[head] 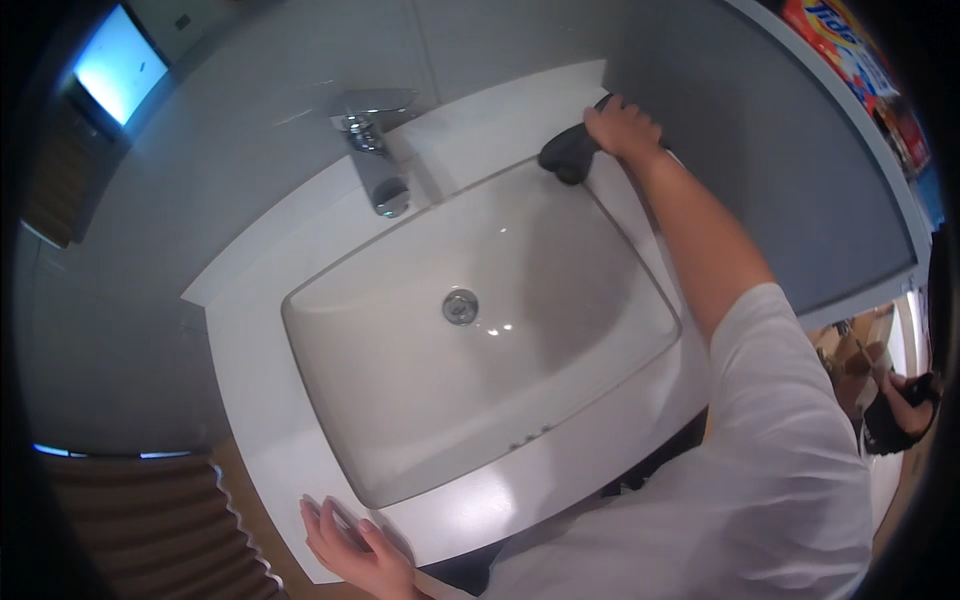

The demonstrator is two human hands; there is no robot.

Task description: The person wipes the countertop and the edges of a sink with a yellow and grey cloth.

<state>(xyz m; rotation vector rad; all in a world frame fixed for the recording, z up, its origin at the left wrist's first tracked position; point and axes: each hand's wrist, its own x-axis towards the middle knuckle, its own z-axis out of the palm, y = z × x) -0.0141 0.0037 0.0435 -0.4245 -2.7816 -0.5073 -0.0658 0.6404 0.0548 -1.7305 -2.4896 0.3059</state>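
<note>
My right hand is at the back right corner of a white washbasin counter, closed over a dark grey cloth. One end of the cloth hangs over the rim of the rectangular sink basin. My left hand hovers or rests at the front left corner of the white countertop, its fingers apart and nothing in it; I cannot tell whether it touches the surface. A round metal drain sits in the middle of the basin. Behind the basin stands a chrome faucet with its lever on top.
A grey panel rises close beside my right arm. Beyond it is a Tide package. Grey wall backs the counter, and a brown pleated curtain hangs at lower left. Another person is partly visible at far right.
</note>
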